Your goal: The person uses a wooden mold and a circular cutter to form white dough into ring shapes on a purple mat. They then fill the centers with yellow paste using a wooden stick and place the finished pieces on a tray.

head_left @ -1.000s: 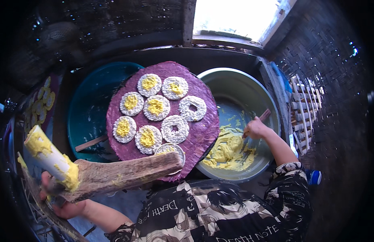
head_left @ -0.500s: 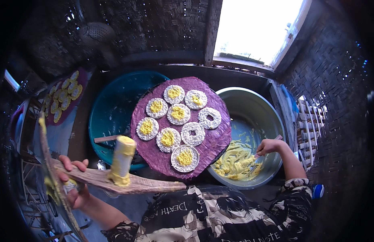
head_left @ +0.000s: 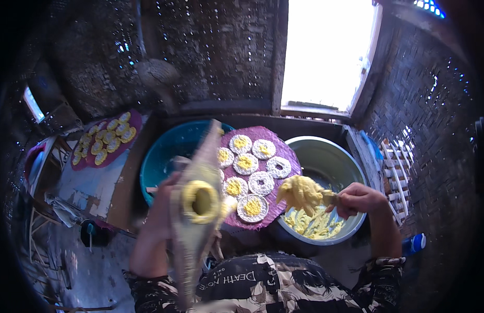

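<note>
My left hand is wrapped round a two-part wooden dough press, tilted upright and blurred. Its round hollow barrel, smeared with yellow dough, faces up at me. My right hand grips the short handle of a scooping tool whose head is buried in a big lump of yellow dough. This lump hangs over the near-left rim of a grey-green basin, where more dough is smeared. Between my hands, a round purple mat carries white lacy rings, most with yellow centres; the press covers its left edge.
A teal basin stands behind the press. At the far left, another purple mat with similar rounds lies on a table. A white slatted rack and a blue-capped item are at the right, below a bright window.
My left hand has turned the press upright and brought it inward, in front of the mat's left side. My right hand has lifted a lump of dough up from the basin toward the left.
</note>
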`<state>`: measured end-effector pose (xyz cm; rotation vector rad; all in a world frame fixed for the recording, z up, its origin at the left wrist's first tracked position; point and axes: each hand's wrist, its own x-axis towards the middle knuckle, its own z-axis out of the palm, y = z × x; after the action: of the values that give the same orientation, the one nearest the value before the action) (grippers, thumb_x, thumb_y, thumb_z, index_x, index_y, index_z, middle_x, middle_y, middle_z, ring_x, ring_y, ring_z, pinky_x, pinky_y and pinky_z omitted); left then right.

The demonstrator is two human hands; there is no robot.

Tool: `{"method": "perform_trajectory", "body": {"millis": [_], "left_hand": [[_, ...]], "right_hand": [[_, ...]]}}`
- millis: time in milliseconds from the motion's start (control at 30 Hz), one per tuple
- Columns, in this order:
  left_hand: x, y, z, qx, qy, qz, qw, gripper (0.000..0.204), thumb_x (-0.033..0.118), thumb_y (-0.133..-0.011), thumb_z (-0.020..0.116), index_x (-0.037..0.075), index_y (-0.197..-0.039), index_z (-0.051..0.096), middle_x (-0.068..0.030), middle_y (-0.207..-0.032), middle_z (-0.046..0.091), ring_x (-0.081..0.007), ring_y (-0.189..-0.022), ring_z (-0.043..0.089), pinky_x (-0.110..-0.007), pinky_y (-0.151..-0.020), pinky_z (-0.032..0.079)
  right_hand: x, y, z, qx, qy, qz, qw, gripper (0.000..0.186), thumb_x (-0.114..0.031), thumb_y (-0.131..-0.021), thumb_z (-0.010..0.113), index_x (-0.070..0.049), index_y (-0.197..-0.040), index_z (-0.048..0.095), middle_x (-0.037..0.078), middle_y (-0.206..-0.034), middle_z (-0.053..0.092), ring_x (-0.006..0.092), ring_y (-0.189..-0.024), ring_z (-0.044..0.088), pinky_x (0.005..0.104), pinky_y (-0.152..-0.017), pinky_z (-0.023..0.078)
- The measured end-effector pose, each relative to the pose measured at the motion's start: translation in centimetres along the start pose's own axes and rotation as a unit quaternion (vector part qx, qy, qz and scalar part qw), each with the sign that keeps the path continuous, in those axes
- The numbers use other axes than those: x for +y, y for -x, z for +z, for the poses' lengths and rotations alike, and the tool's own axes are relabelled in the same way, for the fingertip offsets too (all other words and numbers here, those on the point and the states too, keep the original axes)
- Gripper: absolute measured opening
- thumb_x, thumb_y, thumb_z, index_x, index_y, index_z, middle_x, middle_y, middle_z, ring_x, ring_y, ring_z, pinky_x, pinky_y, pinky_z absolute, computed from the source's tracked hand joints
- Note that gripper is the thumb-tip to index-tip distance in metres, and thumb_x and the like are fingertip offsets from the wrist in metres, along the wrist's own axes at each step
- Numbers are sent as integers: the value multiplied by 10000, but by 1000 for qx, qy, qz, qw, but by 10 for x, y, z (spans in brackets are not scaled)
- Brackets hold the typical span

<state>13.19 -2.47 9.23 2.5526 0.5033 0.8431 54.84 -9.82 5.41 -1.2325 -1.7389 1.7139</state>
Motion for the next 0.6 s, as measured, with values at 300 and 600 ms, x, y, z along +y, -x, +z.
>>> {"method": "perform_trajectory", "body": {"millis": [300,600], "left_hand": [[13,15,36,4,-140,-106,985,409,297,-661,733,87,-1004,662,-114,-1073,637,-295,-1045,587,-354,-860,491],[-34,27,51,92,192,-164,963,359,239,-684,713,45,-976,641,-134,-937,661,-268,-905,642,-337,-770,489]], "right_hand": [[-97,-27,70,85,410,-49,907,327,-298,-956,462,-45,-877,655,30,-585,573,169,-523,573,344,-530,452],[-127,-62,168,297,817,-413,271,116,-157,-813,622,-47,-836,652,-9,-638,559,76,-571,538,232,-468,359]]}}
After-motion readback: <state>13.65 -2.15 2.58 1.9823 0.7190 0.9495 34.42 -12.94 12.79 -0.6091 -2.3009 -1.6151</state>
